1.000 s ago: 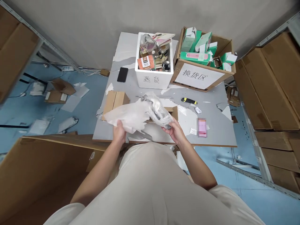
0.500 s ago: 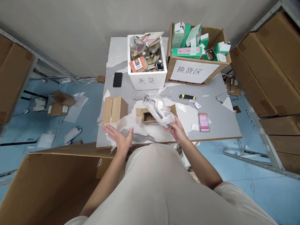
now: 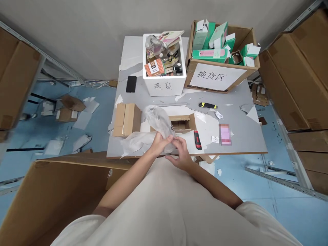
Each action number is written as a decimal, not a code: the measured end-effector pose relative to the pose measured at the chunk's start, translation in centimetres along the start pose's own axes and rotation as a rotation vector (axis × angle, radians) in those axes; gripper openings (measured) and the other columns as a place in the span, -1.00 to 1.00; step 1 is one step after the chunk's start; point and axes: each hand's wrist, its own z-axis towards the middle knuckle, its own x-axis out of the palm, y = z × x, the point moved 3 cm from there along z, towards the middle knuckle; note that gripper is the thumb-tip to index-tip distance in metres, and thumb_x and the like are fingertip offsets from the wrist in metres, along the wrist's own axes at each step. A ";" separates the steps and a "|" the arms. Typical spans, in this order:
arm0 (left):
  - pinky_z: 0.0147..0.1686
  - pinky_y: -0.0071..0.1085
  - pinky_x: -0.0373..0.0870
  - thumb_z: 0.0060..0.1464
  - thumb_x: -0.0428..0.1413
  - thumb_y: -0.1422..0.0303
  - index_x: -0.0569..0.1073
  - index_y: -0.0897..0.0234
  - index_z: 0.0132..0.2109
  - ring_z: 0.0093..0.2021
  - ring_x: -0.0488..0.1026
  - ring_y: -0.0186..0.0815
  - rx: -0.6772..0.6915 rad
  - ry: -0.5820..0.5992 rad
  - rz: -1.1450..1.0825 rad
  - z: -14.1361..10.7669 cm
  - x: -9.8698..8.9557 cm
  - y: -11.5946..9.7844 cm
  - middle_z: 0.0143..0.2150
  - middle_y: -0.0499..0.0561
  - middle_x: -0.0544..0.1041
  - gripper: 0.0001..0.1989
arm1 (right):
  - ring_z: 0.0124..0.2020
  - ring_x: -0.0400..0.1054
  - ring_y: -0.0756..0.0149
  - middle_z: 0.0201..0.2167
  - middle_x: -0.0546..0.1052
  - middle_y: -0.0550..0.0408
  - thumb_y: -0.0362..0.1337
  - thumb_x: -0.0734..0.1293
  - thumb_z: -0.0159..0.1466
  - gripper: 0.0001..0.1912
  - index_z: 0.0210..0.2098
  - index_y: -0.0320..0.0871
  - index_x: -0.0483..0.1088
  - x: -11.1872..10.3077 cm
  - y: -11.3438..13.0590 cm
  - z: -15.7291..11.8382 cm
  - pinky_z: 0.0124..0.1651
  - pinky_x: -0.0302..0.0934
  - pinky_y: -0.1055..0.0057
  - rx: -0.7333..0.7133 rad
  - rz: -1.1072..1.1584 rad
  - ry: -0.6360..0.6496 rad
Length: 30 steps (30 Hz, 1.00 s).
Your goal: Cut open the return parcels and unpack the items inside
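A clear plastic bag point(image 3: 158, 119) lies in front of me near the table's front edge, its lower end between my hands. My left hand point(image 3: 160, 143) is closed on the bag's near end. My right hand point(image 3: 181, 153) pinches the bag's edge from the right, fingertips close to the left thumb. What is inside the bag is hard to make out. Behind the bag sits an open small carton point(image 3: 191, 123). A red and black cutter point(image 3: 197, 140) lies right of my hands. Thin white foam wrap point(image 3: 134, 141) is spread to the left, before a closed brown box point(image 3: 126, 119).
A white foam bin point(image 3: 164, 85) of mixed goods and a labelled carton point(image 3: 217, 77) of green boxes stand at the back. A phone point(image 3: 131, 84), a yellow cutter point(image 3: 208, 105) and a pink item point(image 3: 225, 134) lie on the table. A big open carton point(image 3: 64, 198) is at lower left.
My left hand has moved right and closed on the bag, which has shifted left and nearer. My right hand has come lower and left. The red cutter now shows.
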 end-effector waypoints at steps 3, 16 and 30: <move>-0.21 -0.35 0.35 -0.17 0.31 0.20 0.46 0.29 -0.27 -0.29 0.44 -0.26 -0.128 -0.014 0.029 -0.2 -1.4 0.5 -0.37 -0.05 0.49 -0.66 | -0.13 0.40 0.13 0.08 0.34 -0.09 -0.06 0.47 0.09 -0.30 0.20 0.03 0.28 -1.4 0.1 0.5 -0.17 0.42 0.18 -0.064 -0.048 0.058; -0.36 -0.44 0.31 -0.12 0.31 0.09 0.53 0.35 -0.31 -0.39 0.40 -0.33 -0.205 0.443 0.146 -1.5 -2.2 0.8 -0.40 0.01 0.51 -0.62 | -0.25 0.44 0.32 -0.26 0.56 0.07 0.04 0.45 0.08 -0.56 -0.15 -0.07 0.48 -6.7 0.2 9.4 -0.20 0.36 0.37 0.293 0.590 0.034; -0.52 -0.47 0.37 0.03 0.24 0.15 0.49 0.32 -0.34 -0.53 0.44 -0.36 -0.482 -0.216 -0.366 -0.4 -1.0 -0.3 -0.52 -0.04 0.51 -0.71 | -0.65 -0.04 0.55 -0.60 0.16 0.34 0.11 0.30 0.21 -0.60 -0.42 -0.08 0.18 -12.1 -3.1 12.1 -0.57 -0.05 0.49 0.204 0.370 -0.822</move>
